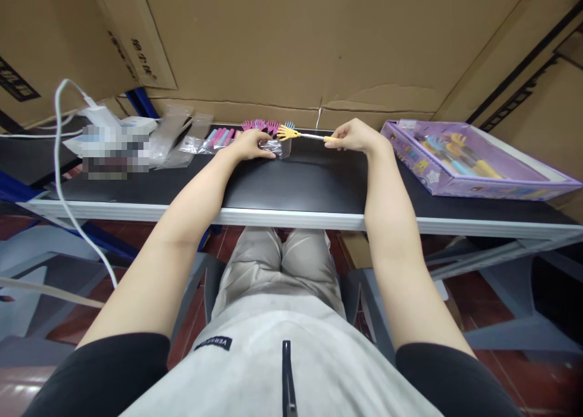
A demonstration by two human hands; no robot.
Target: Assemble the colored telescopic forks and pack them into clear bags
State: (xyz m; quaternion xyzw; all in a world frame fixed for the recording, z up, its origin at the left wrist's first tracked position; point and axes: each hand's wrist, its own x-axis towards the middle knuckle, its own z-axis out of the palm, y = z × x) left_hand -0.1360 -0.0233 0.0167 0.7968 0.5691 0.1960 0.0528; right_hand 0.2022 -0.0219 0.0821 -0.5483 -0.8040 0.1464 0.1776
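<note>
My right hand [354,136] is closed round the yellow handle end of a back scratcher [312,136]. Its yellow hand-shaped head points left and lies at the mouth of a clear plastic bag [285,149]. That bag is gripped by my left hand [251,145], thumb toward me and fingers on the far side. Just behind my left hand lie several pink and blue back scratchers [268,125] with hand-shaped heads. Their pink and blue handles [220,136] stick out to the left of my wrist.
At the right stands a purple open box [492,189] with blue and yellow back scratchers [460,153] inside. Clear plastic bags [170,135] lie left on the black table [296,183]. A white cable [61,180] hangs over the front edge. Cardboard [291,47] walls the back.
</note>
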